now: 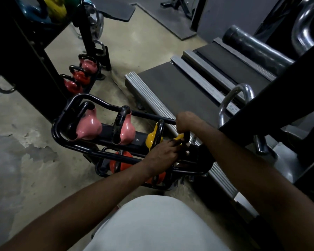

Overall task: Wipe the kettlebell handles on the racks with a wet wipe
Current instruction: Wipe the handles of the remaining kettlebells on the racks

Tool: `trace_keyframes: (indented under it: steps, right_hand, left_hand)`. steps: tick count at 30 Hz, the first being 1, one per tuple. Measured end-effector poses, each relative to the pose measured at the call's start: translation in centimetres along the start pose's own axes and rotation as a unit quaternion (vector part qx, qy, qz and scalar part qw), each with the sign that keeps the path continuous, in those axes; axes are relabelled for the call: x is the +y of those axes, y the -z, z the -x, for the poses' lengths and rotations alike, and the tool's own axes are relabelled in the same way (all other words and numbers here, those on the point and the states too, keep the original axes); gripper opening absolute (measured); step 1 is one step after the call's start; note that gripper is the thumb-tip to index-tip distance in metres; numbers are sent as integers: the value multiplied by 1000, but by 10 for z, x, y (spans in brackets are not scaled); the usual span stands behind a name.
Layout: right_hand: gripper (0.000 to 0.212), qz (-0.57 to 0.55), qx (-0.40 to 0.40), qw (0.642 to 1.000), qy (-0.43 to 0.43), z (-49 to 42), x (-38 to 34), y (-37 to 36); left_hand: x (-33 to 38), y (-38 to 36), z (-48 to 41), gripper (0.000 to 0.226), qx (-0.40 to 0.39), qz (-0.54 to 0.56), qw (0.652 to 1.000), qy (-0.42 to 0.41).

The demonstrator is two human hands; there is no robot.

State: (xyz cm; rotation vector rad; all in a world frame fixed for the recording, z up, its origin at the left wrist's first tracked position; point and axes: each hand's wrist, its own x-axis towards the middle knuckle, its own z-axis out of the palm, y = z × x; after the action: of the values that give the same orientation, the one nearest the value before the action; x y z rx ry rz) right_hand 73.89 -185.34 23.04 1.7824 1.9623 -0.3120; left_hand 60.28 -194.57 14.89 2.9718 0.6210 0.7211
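A low black tube rack [62, 124] holds two pink kettlebells [88, 126] and two small yellow kettlebells [151, 140] on its upper row, and orange ones [121, 164] below. My right hand [187, 122] grips the black handle of the rightmost yellow kettlebell [179, 137] from above. My left hand [163, 152] reaches in beside that kettlebell, fingers against it. No wet wipe shows; the hands hide that spot.
A second rack with red and pink kettlebells [80, 75] stands further back left. A treadmill deck [170, 84] lies right of the rack. Black frame posts [279, 98] and chrome handles [230, 102] crowd the right. Bare concrete floor [16, 151] spreads left.
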Motion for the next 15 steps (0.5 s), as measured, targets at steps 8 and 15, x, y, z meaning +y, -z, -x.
trace_keyframes:
  steps: [8,15]
  right_hand:
    - [21,-153,58,983,-80,1,24,-6]
    - [22,-565,157,795,-156,37,38,-61]
  left_hand:
    - [-3,-7,4,26,-47,63,996,44]
    - [1,12,4,37,-47,86,993,66]
